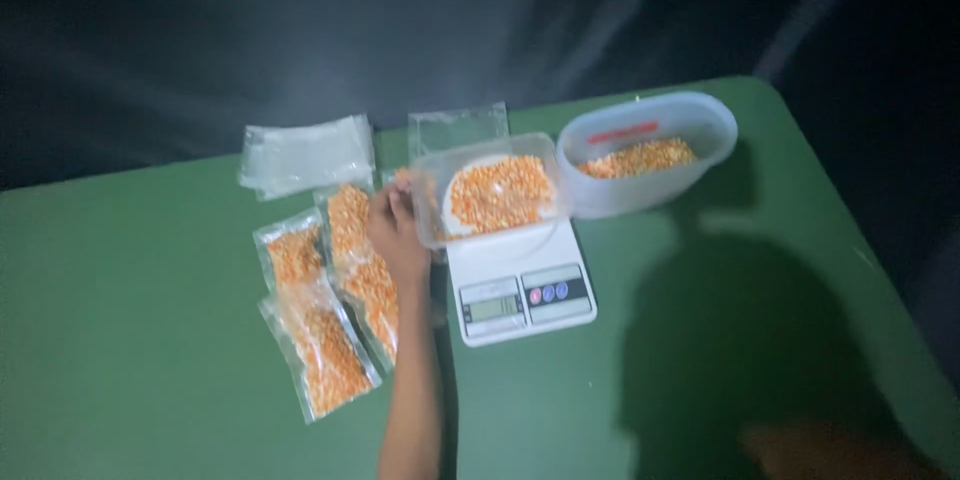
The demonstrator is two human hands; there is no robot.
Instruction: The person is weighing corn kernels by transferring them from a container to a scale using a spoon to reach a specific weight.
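Observation:
My left hand [395, 225] reaches up from the bottom edge, and its fingers close on the left rim of a clear plastic tray [428, 202]. The tray holds a heap of orange corn kernels [500, 192] and rests on a white digital kitchen scale [522, 292]. Just left of the hand lie several sealed clear bags of kernels [325, 345]. A dim, blurred shape at the bottom right [815, 450] appears to be my right hand. Whether it holds anything is hidden by the dark.
A translucent oval tub [655, 195] with more kernels stands right of the scale. A stack of empty clear bags [305, 152] and one more clear bag [458, 126] lie at the back of the green table [150, 340]. A dark backdrop rises behind.

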